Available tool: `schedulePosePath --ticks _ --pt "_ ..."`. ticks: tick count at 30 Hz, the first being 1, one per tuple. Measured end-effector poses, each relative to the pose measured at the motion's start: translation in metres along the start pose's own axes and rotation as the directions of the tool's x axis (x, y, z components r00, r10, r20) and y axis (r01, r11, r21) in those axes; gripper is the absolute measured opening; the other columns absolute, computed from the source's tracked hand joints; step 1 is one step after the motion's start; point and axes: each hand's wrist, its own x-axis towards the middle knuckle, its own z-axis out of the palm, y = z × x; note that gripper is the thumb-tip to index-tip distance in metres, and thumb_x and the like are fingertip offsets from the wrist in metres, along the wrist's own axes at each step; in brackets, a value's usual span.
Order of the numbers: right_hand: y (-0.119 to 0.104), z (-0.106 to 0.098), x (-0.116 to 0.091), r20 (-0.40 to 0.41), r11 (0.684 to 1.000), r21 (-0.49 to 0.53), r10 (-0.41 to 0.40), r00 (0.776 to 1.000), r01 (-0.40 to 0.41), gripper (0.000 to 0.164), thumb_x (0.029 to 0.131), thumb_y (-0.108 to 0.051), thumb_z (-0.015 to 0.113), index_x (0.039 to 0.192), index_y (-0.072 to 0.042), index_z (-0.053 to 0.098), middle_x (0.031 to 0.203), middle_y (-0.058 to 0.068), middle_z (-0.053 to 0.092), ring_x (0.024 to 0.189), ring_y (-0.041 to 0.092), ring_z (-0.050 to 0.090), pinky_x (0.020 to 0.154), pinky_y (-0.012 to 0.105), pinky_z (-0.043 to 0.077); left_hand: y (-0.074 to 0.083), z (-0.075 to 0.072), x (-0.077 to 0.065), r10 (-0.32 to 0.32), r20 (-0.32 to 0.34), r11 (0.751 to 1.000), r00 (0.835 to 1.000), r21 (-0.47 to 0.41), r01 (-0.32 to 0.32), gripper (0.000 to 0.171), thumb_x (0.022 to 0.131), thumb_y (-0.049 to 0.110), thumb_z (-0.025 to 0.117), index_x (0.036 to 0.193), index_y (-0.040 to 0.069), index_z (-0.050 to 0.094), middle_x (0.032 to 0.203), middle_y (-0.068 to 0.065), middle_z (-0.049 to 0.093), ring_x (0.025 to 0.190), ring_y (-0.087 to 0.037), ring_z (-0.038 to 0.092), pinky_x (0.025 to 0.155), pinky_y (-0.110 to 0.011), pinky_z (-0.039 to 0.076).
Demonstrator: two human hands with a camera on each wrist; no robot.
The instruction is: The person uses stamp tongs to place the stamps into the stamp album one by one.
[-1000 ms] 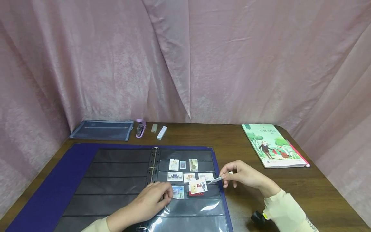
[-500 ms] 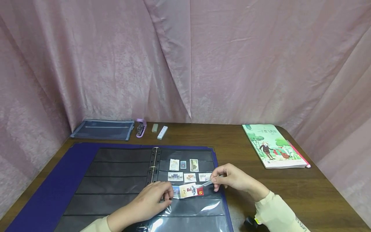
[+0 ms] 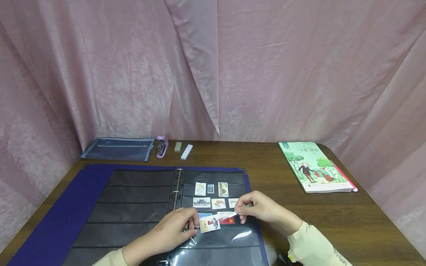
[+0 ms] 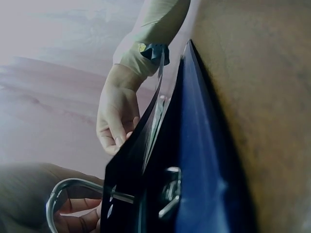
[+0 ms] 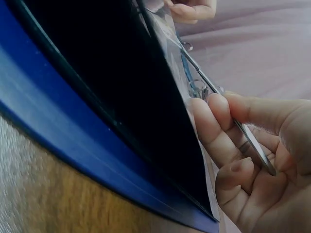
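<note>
Between thumb and fingers my right hand (image 3: 261, 210) pinches slim metal tweezers (image 5: 256, 148). Their tips hold a white-bordered stamp (image 3: 209, 224) with a small picture, over the third stamp row of an open stamp album (image 3: 143, 214). This stamp partly covers a blue stamp (image 3: 204, 215) and lies beside a red stamp (image 3: 227, 221). My left hand (image 3: 176, 227) rests on the album near the binder rings, its curled fingers pinching the edge of a clear pocket strip (image 3: 193, 240) just left of the held stamp. In the left wrist view, the page hides part of that hand.
Several stamps sit in the two rows above, including a building stamp (image 3: 201, 202). Behind the album lie a mesh pouch (image 3: 118, 149), a purple stapler (image 3: 162, 146), an eraser-like block (image 3: 178, 146) and a white block (image 3: 186, 152). A green book (image 3: 313, 168) lies at right.
My right hand has carried the stamp in the tweezers left and slightly toward me, from over the red stamp to beside my left fingers. The red stamp is more exposed; my left hand stays put.
</note>
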Motion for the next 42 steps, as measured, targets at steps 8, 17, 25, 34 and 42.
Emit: schedulePosePath --ticks 8,17,25,34,42 --pt "-0.004 0.004 0.000 0.006 0.998 -0.062 -0.014 1.000 0.015 0.015 0.085 -0.010 0.057 0.085 0.005 0.062 0.069 0.024 0.061 0.059 0.013 0.062 0.063 0.028 0.052 0.000 0.000 0.000 0.010 -0.005 1.000 1.000 -0.015 -0.010 0.022 0.073 0.017 0.071 0.078 0.023 0.050 0.068 0.018 0.046 0.066 0.003 0.042 0.059 -0.014 0.036" --pt "-0.009 0.007 -0.001 0.034 0.995 -0.095 -0.001 0.999 0.004 0.014 0.084 -0.012 0.059 0.083 0.001 0.064 0.068 0.019 0.060 0.054 0.009 0.058 0.059 0.026 0.052 0.000 0.000 0.000 -0.021 0.011 0.999 1.000 -0.039 0.021 0.021 0.074 0.017 0.070 0.078 0.024 0.050 0.069 0.016 0.046 0.066 0.003 0.042 0.058 -0.014 0.036" --pt "-0.011 0.008 0.001 0.063 0.987 -0.158 -0.007 0.998 0.016 0.013 0.084 -0.014 0.060 0.081 -0.002 0.065 0.067 0.016 0.062 0.058 0.004 0.056 0.055 0.023 0.049 0.001 0.001 0.000 -0.019 -0.007 1.000 1.000 -0.020 0.019 0.022 0.074 0.017 0.070 0.076 0.025 0.050 0.068 0.016 0.045 0.066 0.003 0.041 0.059 -0.014 0.035" --pt "-0.015 0.009 0.000 0.080 0.977 -0.211 0.002 0.997 0.015 0.013 0.084 -0.018 0.061 0.080 -0.007 0.066 0.064 0.014 0.063 0.057 0.002 0.054 0.052 0.018 0.044 0.001 0.000 0.000 -0.023 -0.002 1.000 1.000 -0.018 0.023 0.022 0.074 0.017 0.070 0.076 0.025 0.050 0.068 0.017 0.045 0.066 0.003 0.041 0.059 -0.014 0.035" --pt "-0.013 0.009 0.001 0.113 0.976 -0.219 0.007 0.994 0.018 0.013 0.083 -0.020 0.062 0.080 -0.007 0.066 0.064 0.013 0.063 0.055 0.001 0.053 0.050 0.018 0.044 0.001 0.000 0.000 -0.020 -0.009 1.000 1.000 -0.008 0.020 0.023 0.073 0.017 0.071 0.075 0.025 0.049 0.068 0.017 0.045 0.066 0.003 0.041 0.060 -0.014 0.035"
